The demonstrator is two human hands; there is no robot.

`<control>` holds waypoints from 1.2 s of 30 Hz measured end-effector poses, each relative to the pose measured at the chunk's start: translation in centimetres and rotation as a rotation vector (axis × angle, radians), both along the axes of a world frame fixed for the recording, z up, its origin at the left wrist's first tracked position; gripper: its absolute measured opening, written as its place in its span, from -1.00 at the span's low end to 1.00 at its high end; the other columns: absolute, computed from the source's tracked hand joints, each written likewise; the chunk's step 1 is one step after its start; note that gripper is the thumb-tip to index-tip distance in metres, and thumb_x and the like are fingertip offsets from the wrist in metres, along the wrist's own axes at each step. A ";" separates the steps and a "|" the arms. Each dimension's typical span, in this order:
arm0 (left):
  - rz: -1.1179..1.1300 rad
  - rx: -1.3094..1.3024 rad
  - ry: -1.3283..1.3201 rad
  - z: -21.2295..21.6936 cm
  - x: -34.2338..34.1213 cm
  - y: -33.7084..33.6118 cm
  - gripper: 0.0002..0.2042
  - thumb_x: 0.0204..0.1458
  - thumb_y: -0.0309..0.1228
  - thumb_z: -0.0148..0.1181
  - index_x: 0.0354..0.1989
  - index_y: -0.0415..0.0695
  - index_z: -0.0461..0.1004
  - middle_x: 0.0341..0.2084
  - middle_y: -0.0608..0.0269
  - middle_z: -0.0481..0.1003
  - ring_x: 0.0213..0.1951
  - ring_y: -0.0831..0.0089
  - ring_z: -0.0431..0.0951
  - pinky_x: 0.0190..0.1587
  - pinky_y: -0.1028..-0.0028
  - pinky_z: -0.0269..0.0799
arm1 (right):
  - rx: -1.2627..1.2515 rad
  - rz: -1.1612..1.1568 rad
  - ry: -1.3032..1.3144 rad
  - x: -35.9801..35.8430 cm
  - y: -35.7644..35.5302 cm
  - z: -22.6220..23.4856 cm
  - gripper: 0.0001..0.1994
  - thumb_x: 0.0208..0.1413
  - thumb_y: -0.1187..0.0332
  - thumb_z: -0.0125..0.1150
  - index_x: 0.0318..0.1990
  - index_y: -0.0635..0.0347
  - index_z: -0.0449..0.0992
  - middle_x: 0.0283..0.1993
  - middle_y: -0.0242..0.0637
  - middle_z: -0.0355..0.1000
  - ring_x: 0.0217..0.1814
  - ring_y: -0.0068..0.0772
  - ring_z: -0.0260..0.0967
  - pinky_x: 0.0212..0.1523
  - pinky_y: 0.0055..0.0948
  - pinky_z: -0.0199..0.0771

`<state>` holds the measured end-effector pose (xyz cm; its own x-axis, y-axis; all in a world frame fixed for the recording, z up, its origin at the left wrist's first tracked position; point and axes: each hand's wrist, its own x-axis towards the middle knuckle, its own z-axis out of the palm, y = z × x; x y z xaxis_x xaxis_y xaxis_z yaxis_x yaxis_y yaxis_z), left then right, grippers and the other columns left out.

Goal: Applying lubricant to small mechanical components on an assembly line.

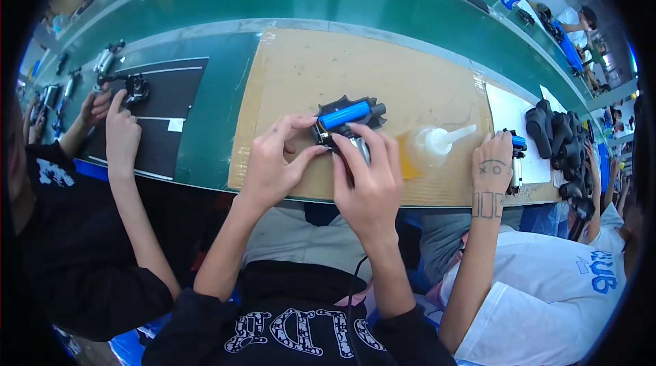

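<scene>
Between my hands, above the cardboard sheet, is a black plastic housing half with a jagged edge. A blue battery-like cylinder lies in it, and a silver motor-like cylinder sits beside it, partly covered by my fingers. My left hand grips the housing's left end, thumb and index finger at small parts there. My right hand holds the near side, its fingers closed around the silver cylinder and the housing edge. What the right fingertips press on is partly hidden. Just right of that hand, a squeeze bottle holds amber liquid under a white nozzle.
A cardboard sheet covers the green bench. At the left, a co-worker's hands handle a black part over a dark mat. To the right, another co-worker's hand holds a similar assembly near stacked black housings.
</scene>
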<state>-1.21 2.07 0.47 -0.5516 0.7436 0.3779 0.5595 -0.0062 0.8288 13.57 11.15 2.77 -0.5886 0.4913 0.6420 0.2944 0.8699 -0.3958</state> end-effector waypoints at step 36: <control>-0.028 0.059 0.277 -1.2 0.6 -0.8 -0.54 -0.06 -0.54 0.54 0.06 -0.23 0.55 0.06 0.01 0.61 -0.17 0.41 0.68 -0.35 0.54 0.55 | -0.362 -0.147 0.083 11.6 0.5 2.2 -0.35 -0.21 0.45 0.63 0.13 0.28 0.51 0.02 -0.10 0.51 -0.02 -0.17 0.54 0.05 -0.32 0.50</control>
<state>-0.57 1.25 -0.69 -0.4009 0.7292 0.5545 0.7636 -0.0684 0.6421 25.19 11.66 5.02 -0.4484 0.7695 0.4548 0.3591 0.6210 -0.6967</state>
